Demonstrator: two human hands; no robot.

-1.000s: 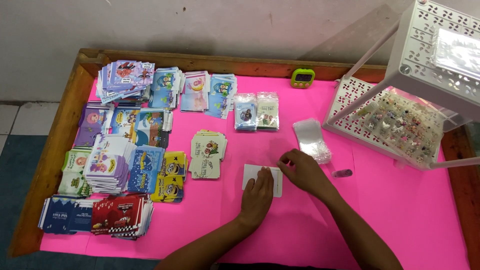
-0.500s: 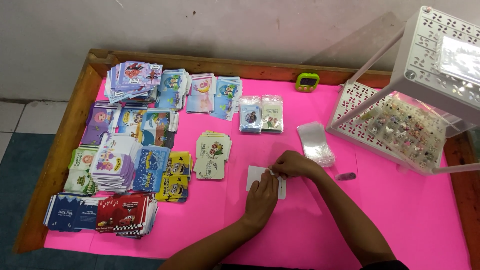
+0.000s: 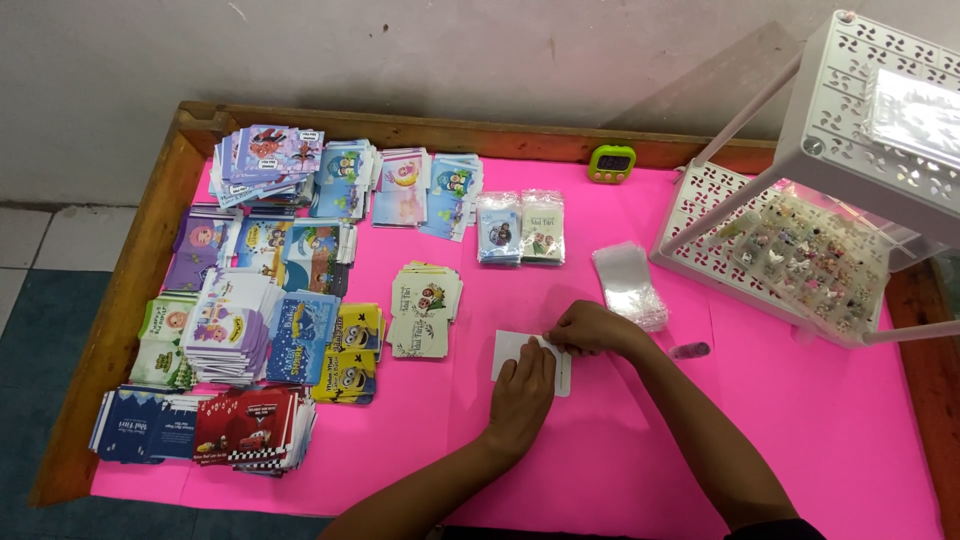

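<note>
Pink tabletop (image 3: 620,470) bears a white card (image 3: 510,350), long axis left-right, left hand (image 3: 522,392) flat, right hand (image 3: 590,328) fingers pinching its edge.

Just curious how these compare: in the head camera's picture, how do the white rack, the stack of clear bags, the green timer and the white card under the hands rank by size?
1. white rack
2. stack of clear bags and white card, too alike to rank, since the hands hide part of the card
3. green timer
</note>
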